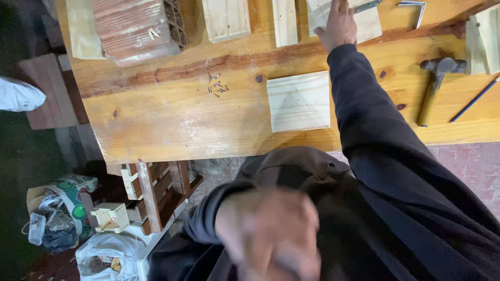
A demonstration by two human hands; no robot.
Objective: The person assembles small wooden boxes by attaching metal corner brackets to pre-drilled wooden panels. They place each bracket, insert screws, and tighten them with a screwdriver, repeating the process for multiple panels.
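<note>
Blurred and close to the camera, the left hand (268,234) hangs near the body, its grip impossible to tell. Far across the table (172,122), the right hand (339,23) lies flat and spread on a pale board (370,23). Nearer sit 1 square board (299,101), scattered nails (216,86) and, right, a hammer (435,86).

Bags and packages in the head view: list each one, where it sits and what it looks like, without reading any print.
Printed sack: on the floor at lower left, beside the wooden stool; crumpled, white with green round marks.
White plastic bag: on the floor at the bottom left; thin, crinkled, open at the top.
No signs or screens show.
</note>
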